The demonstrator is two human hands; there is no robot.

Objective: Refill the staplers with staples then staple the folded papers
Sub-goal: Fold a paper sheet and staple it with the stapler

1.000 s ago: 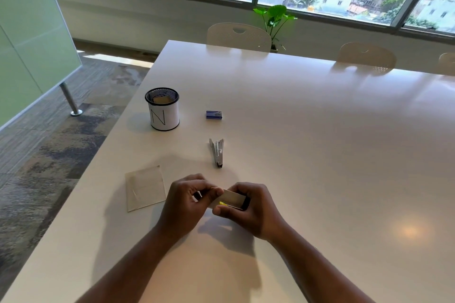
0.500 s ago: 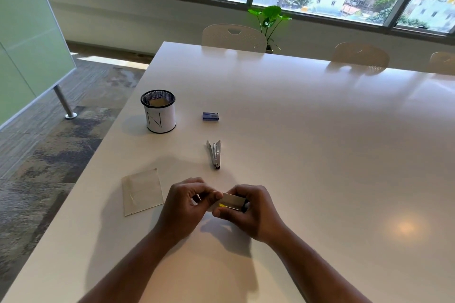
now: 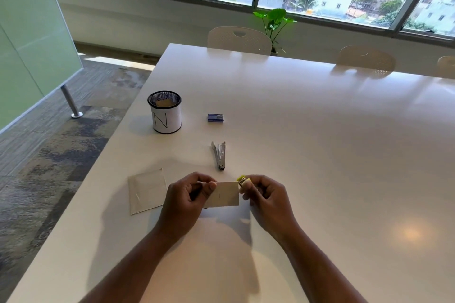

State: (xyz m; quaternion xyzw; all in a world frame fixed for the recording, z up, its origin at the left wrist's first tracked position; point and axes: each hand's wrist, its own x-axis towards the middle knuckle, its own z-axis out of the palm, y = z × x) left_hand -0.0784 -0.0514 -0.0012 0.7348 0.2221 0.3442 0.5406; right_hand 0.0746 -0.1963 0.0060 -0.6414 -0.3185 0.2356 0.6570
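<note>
My left hand (image 3: pixel 184 195) pinches the left edge of a small folded paper (image 3: pixel 225 194), held flat just above the table; a short staple line shows near its middle. Beside the paper's right edge, my right hand (image 3: pixel 266 200) grips a small yellow-green stapler (image 3: pixel 243 181), of which only the tip shows. A silver stapler (image 3: pixel 219 155) lies on the table just beyond my hands. A second folded paper (image 3: pixel 147 190) lies flat to the left. The blue staple box (image 3: pixel 215 117) sits farther back.
A black mesh cup (image 3: pixel 164 115) with a white "N" label stands at the back left, something tan inside. The white table's left edge (image 3: pixel 98 155) runs close to the papers. Chairs (image 3: pixel 240 37) line the far side, with a plant behind.
My hands have drawn apart. The stapler in my right hand has come off the paper, which now faces up in my left hand.
</note>
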